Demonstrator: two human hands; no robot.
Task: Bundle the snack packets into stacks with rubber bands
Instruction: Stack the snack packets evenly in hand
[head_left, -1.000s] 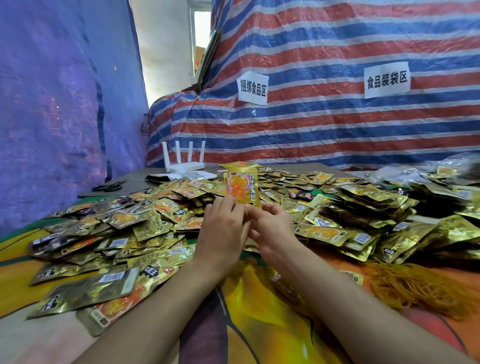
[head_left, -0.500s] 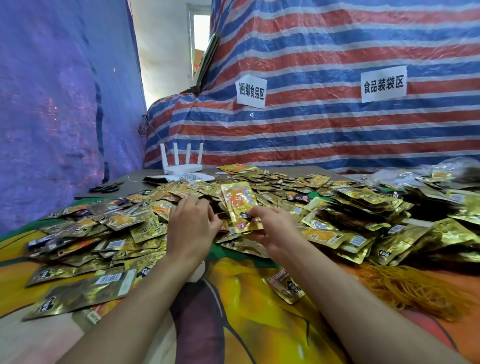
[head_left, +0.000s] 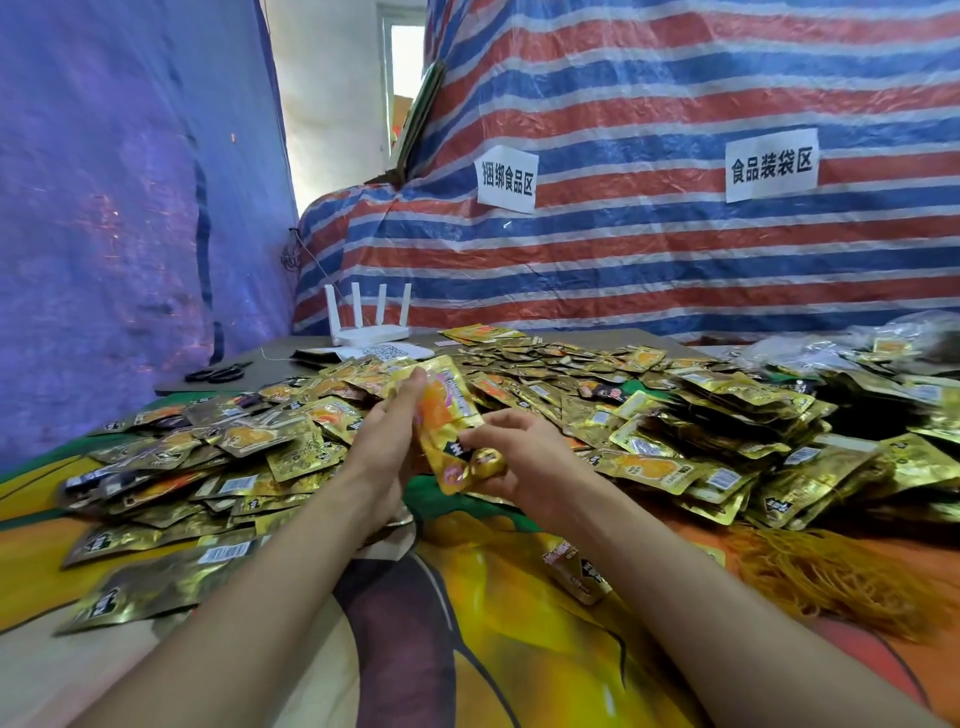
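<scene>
A small stack of gold and orange snack packets (head_left: 447, 415) is held tilted above the table between both hands. My right hand (head_left: 524, 457) grips its lower end, thumb over the front. My left hand (head_left: 387, 436) lies flat against its left side with the fingers straight, the fingertips near the top edge. Several loose gold snack packets (head_left: 691, 415) cover the table on both sides. A heap of yellow-orange rubber bands (head_left: 831, 577) lies at the right, close to my right forearm.
A white router (head_left: 363, 332) and black scissors (head_left: 215, 373) sit at the far left on a grey board. One loose packet (head_left: 574, 571) lies under my right forearm. Clear plastic bags (head_left: 841, 348) lie at the far right. Striped tarpaulin (head_left: 623, 249) closes the back.
My left hand came back from the loose packets on the left and now lies against the stack. The stack in my right hand has tilted further and sits a little lower than a second ago.
</scene>
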